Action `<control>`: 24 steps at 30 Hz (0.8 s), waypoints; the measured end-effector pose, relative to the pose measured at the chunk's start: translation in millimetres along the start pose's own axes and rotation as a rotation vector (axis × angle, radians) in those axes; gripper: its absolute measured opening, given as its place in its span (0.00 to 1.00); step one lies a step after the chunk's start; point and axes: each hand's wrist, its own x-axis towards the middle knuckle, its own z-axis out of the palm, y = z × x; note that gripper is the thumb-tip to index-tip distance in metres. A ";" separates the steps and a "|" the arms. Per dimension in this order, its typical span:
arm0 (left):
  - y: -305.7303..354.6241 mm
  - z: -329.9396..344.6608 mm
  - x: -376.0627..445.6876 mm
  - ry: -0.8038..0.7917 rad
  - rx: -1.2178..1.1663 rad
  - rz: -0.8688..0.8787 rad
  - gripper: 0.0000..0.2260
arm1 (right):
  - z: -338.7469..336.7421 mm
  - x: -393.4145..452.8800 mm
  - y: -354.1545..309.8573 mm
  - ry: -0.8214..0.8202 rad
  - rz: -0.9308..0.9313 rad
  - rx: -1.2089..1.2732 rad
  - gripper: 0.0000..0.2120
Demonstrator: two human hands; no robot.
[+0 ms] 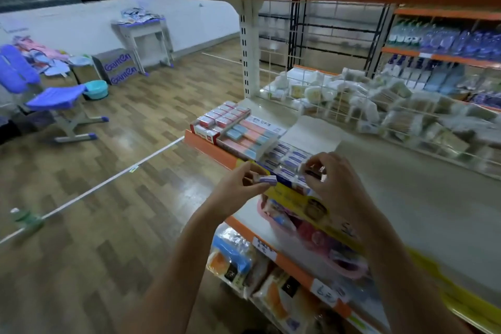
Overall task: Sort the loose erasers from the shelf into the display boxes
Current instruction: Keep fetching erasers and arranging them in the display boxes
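Observation:
My left hand pinches a small white and blue eraser just off the shelf's front edge. My right hand grips a few more erasers over a yellow display box holding rows of blue and white erasers. Behind it lies a box of pink and blue erasers, and further back a box of red and white erasers.
An orange-edged shelf carries the boxes, with a wire grid and packaged goods behind. A pink pouch lies near my right wrist. Snack packs fill the lower shelf. A purple chair stands on the wooden floor to the left.

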 end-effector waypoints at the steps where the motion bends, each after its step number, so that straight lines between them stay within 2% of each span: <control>1: -1.8 -3.4 8.8 -0.004 0.021 0.007 0.11 | 4.0 10.2 0.9 -0.002 0.005 -0.022 0.05; 7: -3.8 -8.9 57.8 -0.100 0.076 0.063 0.09 | 15.1 39.0 12.2 -0.051 0.104 -0.182 0.07; 11: 1.4 -6.4 79.7 -0.144 0.210 0.192 0.10 | 18.2 38.3 18.5 -0.055 0.170 -0.291 0.07; 20: 9.2 -18.9 110.5 -0.352 0.234 0.397 0.09 | 33.4 36.7 2.1 -0.004 0.342 -0.418 0.07; 24: 8.8 -25.0 123.2 -0.396 0.300 0.474 0.10 | 37.8 34.8 -4.2 -0.018 0.432 -0.522 0.07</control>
